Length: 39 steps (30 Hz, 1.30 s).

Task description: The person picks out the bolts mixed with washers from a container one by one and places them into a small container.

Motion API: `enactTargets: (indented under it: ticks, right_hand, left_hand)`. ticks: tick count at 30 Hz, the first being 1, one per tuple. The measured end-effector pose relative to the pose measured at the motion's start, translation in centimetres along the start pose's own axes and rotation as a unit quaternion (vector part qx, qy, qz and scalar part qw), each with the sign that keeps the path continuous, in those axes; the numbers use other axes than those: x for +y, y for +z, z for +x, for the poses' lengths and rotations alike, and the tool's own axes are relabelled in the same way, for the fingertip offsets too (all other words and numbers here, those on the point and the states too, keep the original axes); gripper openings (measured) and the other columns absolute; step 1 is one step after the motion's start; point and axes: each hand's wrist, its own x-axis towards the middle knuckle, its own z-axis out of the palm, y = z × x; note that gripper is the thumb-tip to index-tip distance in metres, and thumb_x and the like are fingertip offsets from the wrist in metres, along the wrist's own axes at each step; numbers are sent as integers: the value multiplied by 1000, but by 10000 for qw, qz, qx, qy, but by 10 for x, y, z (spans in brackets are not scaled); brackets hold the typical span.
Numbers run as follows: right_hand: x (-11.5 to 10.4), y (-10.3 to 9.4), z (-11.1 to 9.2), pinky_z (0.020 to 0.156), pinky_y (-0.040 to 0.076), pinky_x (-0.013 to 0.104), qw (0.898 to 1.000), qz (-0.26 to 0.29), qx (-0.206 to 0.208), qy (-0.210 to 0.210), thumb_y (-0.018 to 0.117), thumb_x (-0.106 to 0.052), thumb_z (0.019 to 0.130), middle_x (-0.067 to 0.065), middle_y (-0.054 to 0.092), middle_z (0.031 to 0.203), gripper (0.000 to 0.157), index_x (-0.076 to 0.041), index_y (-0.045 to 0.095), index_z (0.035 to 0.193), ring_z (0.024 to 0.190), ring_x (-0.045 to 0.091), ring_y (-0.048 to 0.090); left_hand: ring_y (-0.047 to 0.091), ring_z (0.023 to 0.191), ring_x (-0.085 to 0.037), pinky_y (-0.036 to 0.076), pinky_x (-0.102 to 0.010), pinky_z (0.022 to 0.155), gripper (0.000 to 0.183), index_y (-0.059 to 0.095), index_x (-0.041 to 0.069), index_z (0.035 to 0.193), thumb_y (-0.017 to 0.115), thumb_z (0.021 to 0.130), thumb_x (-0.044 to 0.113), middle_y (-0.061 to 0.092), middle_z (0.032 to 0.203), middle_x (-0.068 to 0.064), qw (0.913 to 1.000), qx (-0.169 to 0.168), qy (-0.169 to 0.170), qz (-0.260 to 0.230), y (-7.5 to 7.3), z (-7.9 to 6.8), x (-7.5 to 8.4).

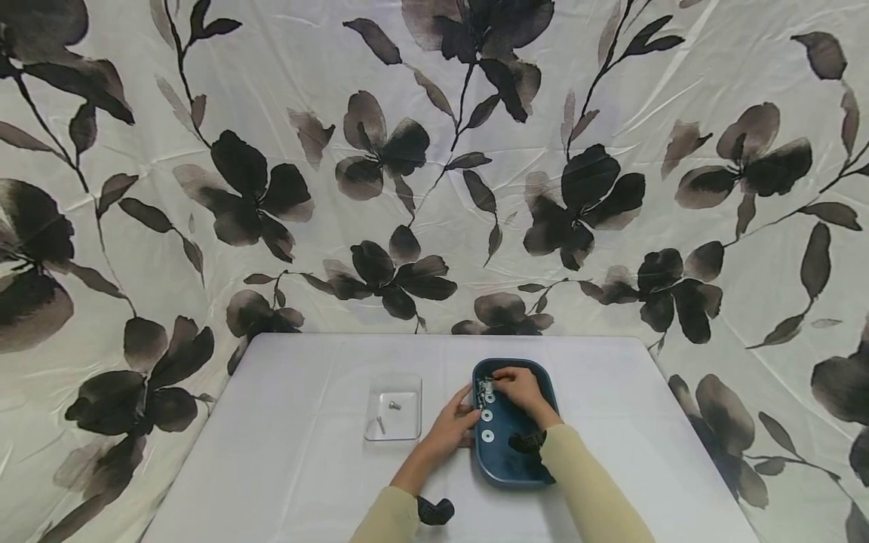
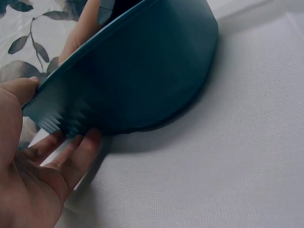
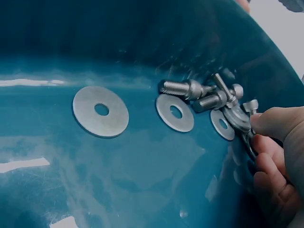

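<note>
My left hand [image 1: 444, 431] holds the left side of a blue tray [image 1: 502, 460]. In the left wrist view the thumb lies at the tray's rim and the fingertips [image 2: 90, 140] reach its lower edge. Inside the tray, my right hand [image 1: 521, 388] is at the far left corner, where a pile of metal bolts [image 3: 213, 100] lies. Its thumb and fingers pinch a small bolt [image 3: 251, 106] at the edge of the pile. Several flat washers, among them a large washer [image 3: 85, 114], lie in a row along the tray's left side.
A clear square container [image 1: 392, 437] stands left of the tray, with a short bolt [image 1: 394, 406] and a thinner screw [image 1: 381, 425] in it. Both rest on a white-covered table [image 1: 305, 452]. A floral cloth [image 1: 489, 226] hangs behind.
</note>
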Motion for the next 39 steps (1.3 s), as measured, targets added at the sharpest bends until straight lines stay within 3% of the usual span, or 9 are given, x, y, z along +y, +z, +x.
enactTargets:
  ticks: [11, 19, 28, 39]
  right_hand:
    - [3, 1, 3, 67, 55, 34, 9998, -182, 17, -81, 74, -12, 86, 5, 71, 88, 17, -3, 74, 101, 75, 16, 63]
    - [-1, 4, 5, 61, 50, 29, 9977, -655, -154, 50, 76, -14, 83, 2, 69, 84, 18, -6, 75, 99, 70, 14, 58]
    - [-15, 0, 5, 61, 49, 30, 9937, -996, -477, 181, 77, -17, 83, 2, 66, 82, 15, -6, 75, 94, 70, 17, 57]
    - [-6, 0, 2, 57, 47, 26, 9985, -512, -151, -74, 74, -13, 84, 0, 66, 74, 7, -6, 75, 82, 66, 14, 56]
  left_hand:
    - [63, 101, -33, 58, -43, 71, 62, 28, 24, 154, 57, 100, 27, 50, 126, -17, 9998, -39, 24, -191, 0, 0, -3]
    - [62, 106, -31, 58, -41, 75, 62, 27, 27, 154, 57, 100, 30, 49, 131, -18, 9997, -118, -93, -175, -1, 0, -9]
    - [60, 109, -37, 58, -44, 75, 59, 27, 24, 155, 52, 102, 23, 51, 129, -18, 9996, -68, 43, -252, 0, 0, 0]
    - [63, 104, -31, 58, -42, 74, 59, 29, 23, 154, 55, 101, 27, 51, 128, -19, 9999, -20, 17, -170, 0, 1, -5]
